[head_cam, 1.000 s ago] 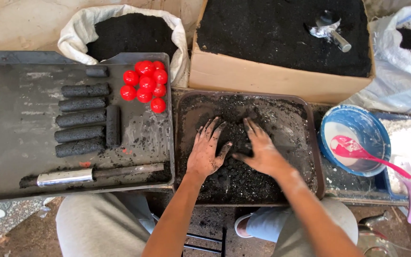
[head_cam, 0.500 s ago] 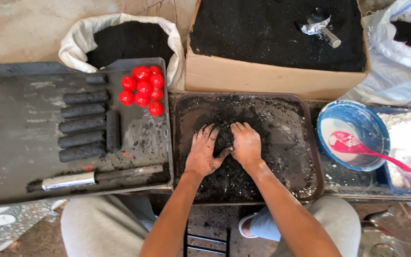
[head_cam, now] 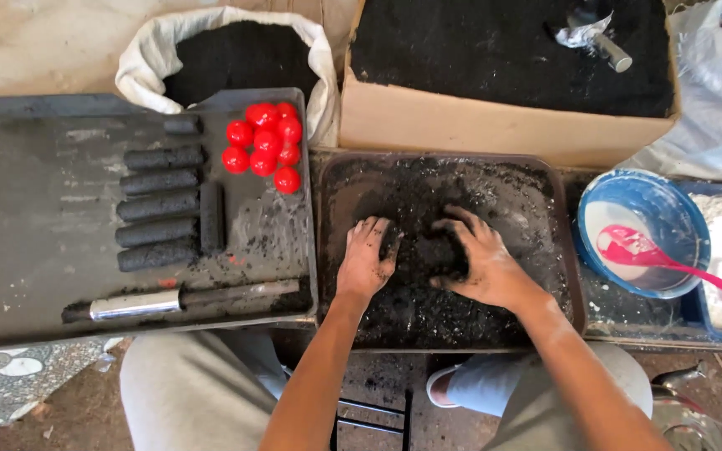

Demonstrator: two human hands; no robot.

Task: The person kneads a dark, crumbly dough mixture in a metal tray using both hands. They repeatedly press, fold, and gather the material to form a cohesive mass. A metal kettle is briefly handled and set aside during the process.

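Observation:
My left hand (head_cam: 367,260) and my right hand (head_cam: 478,259) press on a mound of wet black mix (head_cam: 428,250) in the middle of a dark tray (head_cam: 545,179). Both are smeared black. The left hand lies fingers spread against the mound's left side; the right hand cups over its right side with fingers curled into the mix. Whether either hand lifts any of it I cannot tell.
A grey tray (head_cam: 35,250) on the left carries several black rolled logs (head_cam: 159,205), red balls (head_cam: 262,146) and a metal tube (head_cam: 185,298). Behind are a white sack (head_cam: 236,58) and a cardboard box (head_cam: 495,125) of black powder. A blue bowl (head_cam: 641,234) with a pink spoon (head_cam: 670,260) sits right.
My hands spread flat, then drew together in the mix, and now sit slightly apart around the mound, the right hand cupping over it.

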